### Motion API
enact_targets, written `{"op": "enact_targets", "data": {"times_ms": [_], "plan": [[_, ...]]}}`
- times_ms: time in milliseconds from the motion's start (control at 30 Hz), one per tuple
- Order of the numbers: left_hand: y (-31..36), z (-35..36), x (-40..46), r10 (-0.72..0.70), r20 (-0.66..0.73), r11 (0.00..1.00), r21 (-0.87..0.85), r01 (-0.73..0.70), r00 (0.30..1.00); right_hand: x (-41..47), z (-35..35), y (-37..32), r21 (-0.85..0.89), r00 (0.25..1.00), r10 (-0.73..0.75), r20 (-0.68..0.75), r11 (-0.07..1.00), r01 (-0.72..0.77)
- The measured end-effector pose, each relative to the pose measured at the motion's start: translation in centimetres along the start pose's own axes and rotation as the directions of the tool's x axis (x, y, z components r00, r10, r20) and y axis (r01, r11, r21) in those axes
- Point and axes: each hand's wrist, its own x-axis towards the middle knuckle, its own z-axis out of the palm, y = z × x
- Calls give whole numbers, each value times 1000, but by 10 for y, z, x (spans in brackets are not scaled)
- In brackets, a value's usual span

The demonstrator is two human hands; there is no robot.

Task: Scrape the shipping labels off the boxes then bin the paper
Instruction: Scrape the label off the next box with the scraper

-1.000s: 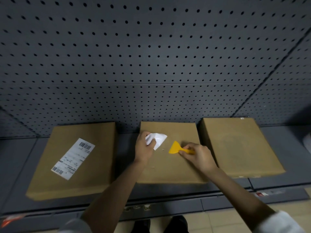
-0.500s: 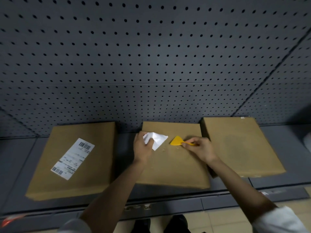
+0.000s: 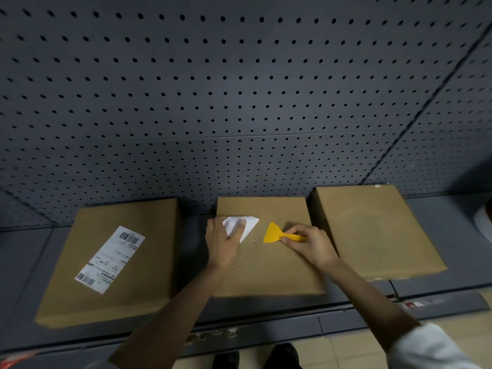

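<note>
Three flat brown boxes lie in a row on a grey shelf. The left box (image 3: 117, 265) carries a white shipping label (image 3: 110, 259) with barcodes. On the middle box (image 3: 269, 265), my left hand (image 3: 222, 242) pinches a crumpled white label (image 3: 246, 226) near the box's far left corner. My right hand (image 3: 311, 245) grips the handle of a yellow plastic scraper (image 3: 274, 233), whose blade lies on the box just right of the paper. Small paper crumbs dot the cardboard. The right box (image 3: 372, 230) shows a bare top.
A grey pegboard wall (image 3: 239, 102) rises right behind the boxes. The grey shelf (image 3: 24, 251) has a front lip with a red-and-white tag (image 3: 414, 304). Beige floor tiles and my dark shoes (image 3: 279, 359) are below. A red and white object (image 3: 484, 219) shows at the right edge.
The middle box has turned so its sides now run straight back. The scraper blade has shifted slightly on the box top. My left hand stays closed on the paper.
</note>
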Motion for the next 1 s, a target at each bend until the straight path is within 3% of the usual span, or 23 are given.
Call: {"op": "enact_targets", "data": {"times_ms": [167,467,633,867,1000], "plan": [[-2,5,4,43,-101,995,91,-34,994,10,1,-9,-33,999,-31,15,999,32],[-9,11,7,15,-174,1000,-5,-16,985,-1,-9,-9,-188,992,-102,80,975,115],[-5,7,7,-3,-162,996,-84,-11,987,12,30,-45,-160,996,-78,-40,985,71],[0,14,4,-53,-222,986,-169,15,974,6,2,-21,-132,998,-49,25,990,52],[-3,11,6,-18,-233,987,-157,-19,972,15,26,-39,-98,997,-79,3,992,79]]}}
